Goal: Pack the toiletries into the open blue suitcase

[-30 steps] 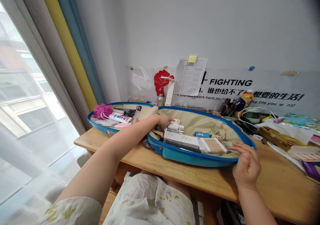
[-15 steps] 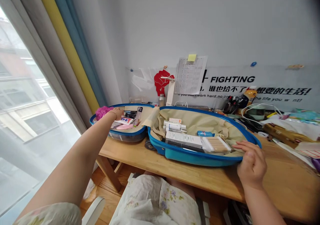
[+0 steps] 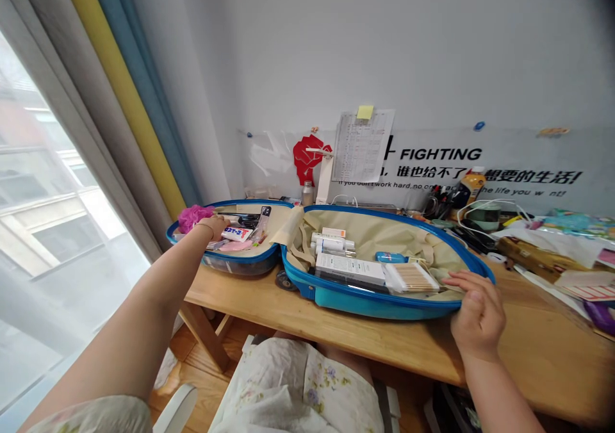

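A blue suitcase [image 3: 379, 308] lies spread open on the wooden table, both halves lined in beige. My left hand [image 3: 217, 227] reaches into the left half, beside a pink mesh bath puff [image 3: 193, 216] and a white packet with red and blue print [image 3: 237, 233]. Its fingertips are hidden, so any hold cannot be made out. My right hand [image 3: 478, 311] rests at the right half's near right rim, fingers stretched over the edge, grasping nothing visible. Near it are a pack of cotton swabs [image 3: 413, 277], a white box [image 3: 350, 268], a blue bottle [image 3: 391, 257] and white tubes [image 3: 332, 243].
Behind the suitcase stand a white lamp [image 3: 325, 180] and a small bottle [image 3: 307, 193]. An orange-capped drink bottle [image 3: 469, 186], pens [image 3: 437, 201], cables and a brown pouch [image 3: 531, 257] crowd the table's right side. A window [image 3: 57, 196] with curtains is at left.
My left hand has drawn back slightly toward the left and down within the left half. My right hand keeps its place at the rim. The view has shifted slightly.
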Available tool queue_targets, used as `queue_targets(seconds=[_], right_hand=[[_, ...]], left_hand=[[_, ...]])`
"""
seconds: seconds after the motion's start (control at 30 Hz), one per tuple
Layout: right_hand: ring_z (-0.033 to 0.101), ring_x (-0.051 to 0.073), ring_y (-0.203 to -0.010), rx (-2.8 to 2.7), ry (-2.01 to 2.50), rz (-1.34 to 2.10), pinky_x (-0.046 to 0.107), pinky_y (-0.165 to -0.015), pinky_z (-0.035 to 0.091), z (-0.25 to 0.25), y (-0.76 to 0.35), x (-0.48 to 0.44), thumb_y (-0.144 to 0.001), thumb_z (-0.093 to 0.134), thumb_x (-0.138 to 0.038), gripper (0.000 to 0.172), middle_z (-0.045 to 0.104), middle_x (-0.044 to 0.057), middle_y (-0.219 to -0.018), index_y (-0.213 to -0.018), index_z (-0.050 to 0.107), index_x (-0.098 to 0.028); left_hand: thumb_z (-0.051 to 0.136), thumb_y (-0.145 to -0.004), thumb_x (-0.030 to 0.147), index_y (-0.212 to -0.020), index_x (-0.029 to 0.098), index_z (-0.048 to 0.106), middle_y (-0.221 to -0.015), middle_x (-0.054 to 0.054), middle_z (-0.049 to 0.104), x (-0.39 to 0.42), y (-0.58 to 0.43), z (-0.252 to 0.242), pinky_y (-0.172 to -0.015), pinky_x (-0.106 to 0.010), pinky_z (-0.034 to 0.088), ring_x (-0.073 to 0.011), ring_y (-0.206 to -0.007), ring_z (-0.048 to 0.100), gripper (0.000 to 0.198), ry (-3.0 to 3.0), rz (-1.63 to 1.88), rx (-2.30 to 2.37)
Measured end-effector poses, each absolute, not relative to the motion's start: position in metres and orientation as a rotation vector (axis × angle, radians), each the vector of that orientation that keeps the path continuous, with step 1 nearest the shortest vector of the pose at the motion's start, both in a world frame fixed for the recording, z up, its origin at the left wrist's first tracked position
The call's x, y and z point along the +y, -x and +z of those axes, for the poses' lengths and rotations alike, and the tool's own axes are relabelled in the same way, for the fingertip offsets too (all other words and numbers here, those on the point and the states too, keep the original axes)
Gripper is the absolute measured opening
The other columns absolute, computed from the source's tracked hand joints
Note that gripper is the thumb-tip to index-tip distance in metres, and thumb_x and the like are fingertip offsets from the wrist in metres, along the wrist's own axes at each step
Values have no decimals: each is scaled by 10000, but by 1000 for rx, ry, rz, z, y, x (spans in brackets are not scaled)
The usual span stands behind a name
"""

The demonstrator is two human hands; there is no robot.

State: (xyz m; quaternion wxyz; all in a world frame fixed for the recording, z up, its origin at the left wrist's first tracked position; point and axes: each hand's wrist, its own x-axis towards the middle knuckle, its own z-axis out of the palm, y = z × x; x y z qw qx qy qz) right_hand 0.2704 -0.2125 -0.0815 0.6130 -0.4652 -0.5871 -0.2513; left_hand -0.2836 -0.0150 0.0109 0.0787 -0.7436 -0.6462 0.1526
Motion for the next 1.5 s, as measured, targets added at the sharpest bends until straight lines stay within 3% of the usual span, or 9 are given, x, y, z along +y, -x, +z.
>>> queue_targets(seconds=[0.2,0.43,0.5,0.7,1.0,1.17,1.3,1.4,1.5], right_hand=[[650,240,-934,-1371,1033,-597,475,-902,484,-81,-269,-214,-947,329,-283,402,684,106,-852,-768,669,-165],[647,243,-934,-1362,1041,-586,484,-907,479,-81,-269,-214,-948,329,-293,411,685,104,-852,-768,677,-171],[647,243,-931,-1360,1051,-579,485,-909,478,-81,-269,-214,-950,328,-306,415,684,103,-848,-767,676,-172],[634,240,-946,-1363,1075,-538,484,-928,462,-83,-271,-214,-962,310,-348,440,679,104,-868,-771,669,-178],[632,231,-957,-1390,1034,-553,467,-917,465,-83,-272,-213,-964,317,-324,423,678,97,-874,-792,671,-171],[634,230,-955,-1393,1039,-556,470,-913,469,-84,-273,-214,-965,316,-321,424,678,104,-875,-797,674,-167],[630,234,-949,-1377,1049,-543,478,-914,468,-83,-272,-214,-968,312,-354,443,676,111,-860,-784,669,-168],[633,238,-930,-1364,1065,-531,480,-903,471,-82,-271,-214,-968,307,-400,471,674,113,-844,-761,663,-170],[635,245,-926,-1362,1078,-524,489,-899,468,-82,-271,-213,-967,306,-422,484,674,116,-835,-747,659,-174]], left_hand=[[579,-766,292,-1273,116,499,-1245,-163,634,-30,272,29,-927,-312,477,-265,-1117,625,543,2236,230,-1924],[524,-845,597,-1314,200,394,-1212,-117,645,-34,180,66,-839,-316,491,-272,-1047,648,627,2345,-153,-1812],[536,-857,582,-1331,173,393,-1227,-141,635,-37,133,73,-859,-342,486,-287,-1058,639,642,2583,-231,-1699],[500,-928,458,-1326,202,473,-1365,-82,563,-41,-3,61,-980,-260,436,-198,-1185,574,474,2922,-108,-1432],[594,-894,275,-1317,131,505,-1392,-160,500,-40,-93,17,-1050,-422,427,-267,-1250,518,456,3034,3,-1406],[513,-886,139,-1409,232,413,-1425,-95,480,-37,-102,5,-972,-302,486,-193,-1194,561,541,3130,-42,-1432],[480,-948,215,-1448,278,349,-1445,-66,456,-32,-103,-1,-958,-349,502,-183,-1170,562,520,3152,-48,-1499],[572,-934,346,-1363,197,466,-1387,-117,488,-28,-101,-4,-956,-472,496,-256,-1174,549,466,3083,27,-1610],[611,-915,373,-1256,174,553,-1286,-107,556,-25,-101,-6,-931,-468,508,-247,-1121,576,399,3151,144,-1540]])
